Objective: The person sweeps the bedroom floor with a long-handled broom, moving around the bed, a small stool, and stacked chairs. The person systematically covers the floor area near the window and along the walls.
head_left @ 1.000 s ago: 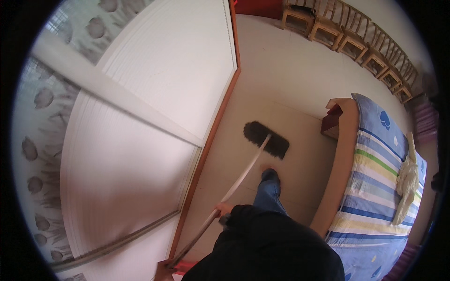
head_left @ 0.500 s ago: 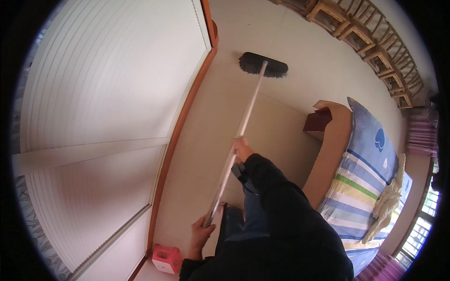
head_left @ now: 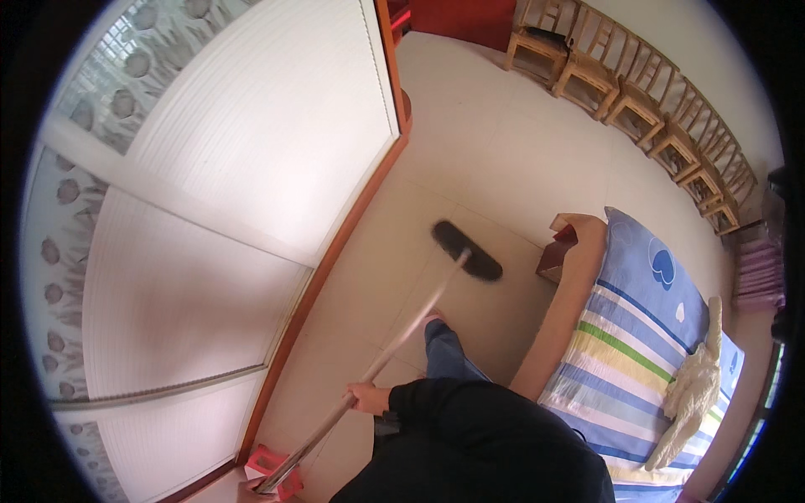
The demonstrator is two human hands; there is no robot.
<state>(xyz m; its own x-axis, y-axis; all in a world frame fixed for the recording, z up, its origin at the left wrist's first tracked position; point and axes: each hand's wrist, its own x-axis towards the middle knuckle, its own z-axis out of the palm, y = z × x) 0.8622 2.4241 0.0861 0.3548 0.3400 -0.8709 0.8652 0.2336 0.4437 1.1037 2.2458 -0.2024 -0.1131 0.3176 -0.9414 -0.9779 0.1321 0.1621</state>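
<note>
A broom crosses the middle of the view, its black bristle head [head_left: 466, 251] on the pale tiled floor just ahead of my foot. The head looks smeared by motion. From it a long light pole [head_left: 394, 348] slants down to the lower left. My right hand [head_left: 367, 398] is wrapped round the pole partway along, its arm in a dark sleeve. Low at the lower edge, my left hand [head_left: 254, 492] grips the pole's near end, partly cut off by the picture's edge. One blue-trousered leg [head_left: 449, 348] shows beneath the pole.
A white sliding-door wardrobe [head_left: 210, 277] lines the left side. At right stands a bed [head_left: 620, 360] with a striped blue cover, a dark red box [head_left: 553, 256] by its corner. Wooden chairs [head_left: 587, 80] line the far wall. A pink-and-white stool [head_left: 267, 463] stands at lower left.
The broom head has come back toward me and turned, slanting down to the right. Both hands have moved down and left with the pole, and more of the far chairs shows.
</note>
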